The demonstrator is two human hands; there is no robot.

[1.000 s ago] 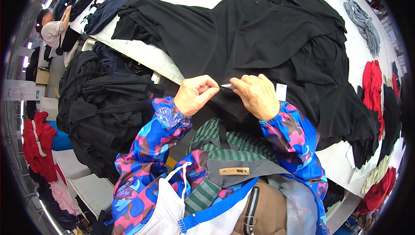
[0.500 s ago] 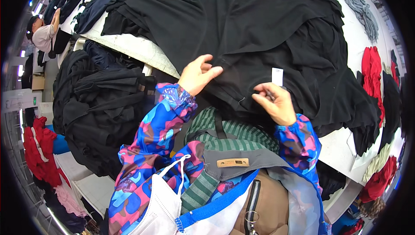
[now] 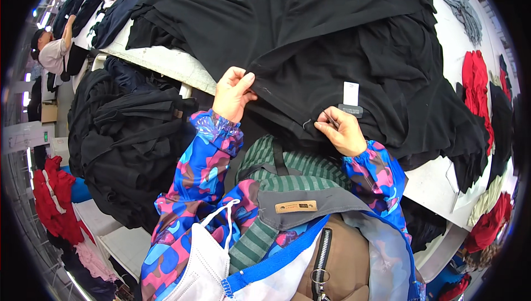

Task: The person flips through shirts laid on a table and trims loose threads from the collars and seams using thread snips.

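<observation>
A large black garment (image 3: pixel 310 52) lies spread and folded over the white table in front of me. My left hand (image 3: pixel 233 93) pinches its near edge between thumb and fingers, left of the middle. Closed around a small, thin dark tool (image 3: pixel 332 119), my right hand (image 3: pixel 344 132) is at the same edge farther right; the fingers hide most of the tool, so its exact kind cannot be made out. Just left of these fingertips, a loose pale thread (image 3: pixel 306 124) sticks out from the cloth. A white label (image 3: pixel 351 94) and a dark tag (image 3: pixel 350 111) lie above my right hand.
A heap of black garments (image 3: pixel 127 140) sits at the left, below the table's edge. Red cloth (image 3: pixel 477 88) and a grey bundle (image 3: pixel 458 5) lie at the right. Dark clothes (image 3: pixel 117 13) lie at the far left, near another person (image 3: pixel 54 52).
My left hand has moved a little left and closed on the garment's edge. My right hand has shifted slightly left, toward the loose thread, and the dark tag has come into view.
</observation>
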